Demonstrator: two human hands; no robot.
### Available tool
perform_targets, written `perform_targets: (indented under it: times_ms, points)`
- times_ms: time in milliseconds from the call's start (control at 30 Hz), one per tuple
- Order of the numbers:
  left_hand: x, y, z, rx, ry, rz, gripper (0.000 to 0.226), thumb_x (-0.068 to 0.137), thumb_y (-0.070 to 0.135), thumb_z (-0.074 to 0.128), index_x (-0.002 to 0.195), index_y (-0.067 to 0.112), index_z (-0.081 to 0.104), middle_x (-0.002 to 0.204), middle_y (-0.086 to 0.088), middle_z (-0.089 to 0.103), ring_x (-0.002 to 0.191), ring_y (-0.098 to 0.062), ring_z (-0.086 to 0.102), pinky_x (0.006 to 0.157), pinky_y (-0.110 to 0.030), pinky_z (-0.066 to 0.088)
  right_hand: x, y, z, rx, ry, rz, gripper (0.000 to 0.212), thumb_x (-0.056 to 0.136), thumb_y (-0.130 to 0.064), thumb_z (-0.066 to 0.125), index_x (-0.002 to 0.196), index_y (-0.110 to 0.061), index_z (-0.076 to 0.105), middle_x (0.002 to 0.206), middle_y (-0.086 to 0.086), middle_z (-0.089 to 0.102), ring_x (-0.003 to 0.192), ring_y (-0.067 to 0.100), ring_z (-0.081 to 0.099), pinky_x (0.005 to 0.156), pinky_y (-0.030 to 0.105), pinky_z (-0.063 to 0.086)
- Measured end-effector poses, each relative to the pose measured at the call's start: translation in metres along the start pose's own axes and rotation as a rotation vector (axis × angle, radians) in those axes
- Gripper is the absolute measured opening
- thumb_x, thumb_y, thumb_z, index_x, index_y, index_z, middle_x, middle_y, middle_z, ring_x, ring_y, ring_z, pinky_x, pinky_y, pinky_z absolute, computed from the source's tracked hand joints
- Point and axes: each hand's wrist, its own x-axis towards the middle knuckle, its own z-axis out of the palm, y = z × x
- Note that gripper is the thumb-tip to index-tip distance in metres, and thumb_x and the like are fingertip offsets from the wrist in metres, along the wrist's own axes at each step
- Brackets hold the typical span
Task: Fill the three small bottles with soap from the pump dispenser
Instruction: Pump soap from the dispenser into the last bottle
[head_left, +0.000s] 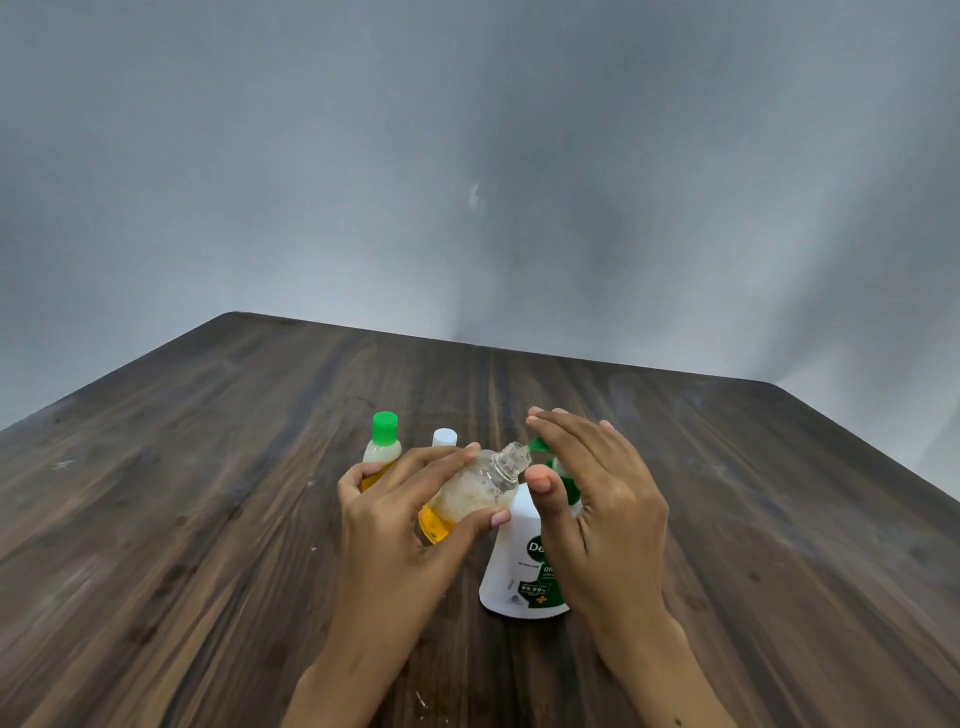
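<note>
At frame centre, the left hand (400, 512) tilts the open bottle (470, 493) left of the dispenser (519, 561) (under the right hand (597, 499)); two capped bottles (383, 447) stand behind on the table (208, 493).

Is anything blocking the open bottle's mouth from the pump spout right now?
Nothing visible does. The left hand holds the uncapped bottle tilted, its mouth right beside the green spout. The right hand lies over the pump dispenser, above the spout, not between.

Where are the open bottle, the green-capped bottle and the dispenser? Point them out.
open bottle (480, 491): head view, foamy clear body.
green-capped bottle (385, 427): head view, green cap.
dispenser (511, 564): head view, white body.
</note>
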Motion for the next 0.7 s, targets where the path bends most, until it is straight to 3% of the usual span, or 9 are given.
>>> perform_targets:
  times_ms: [700]
  points:
    - [0.001, 0.005, 0.001, -0.012, -0.010, 0.002, 0.042, 0.071, 0.057, 0.065, 0.110, 0.040, 0.065, 0.107, 0.029, 0.063, 0.107, 0.007, 0.054, 0.092, -0.046, 0.040, 0.003, 0.000, -0.006, -0.029, -0.037, -0.031, 0.072, 0.097, -0.062, 0.022, 0.109, -0.009, 0.071, 0.113, -0.001, 0.068, 0.110, 0.012, 0.059, 0.102, 0.034, 0.038]
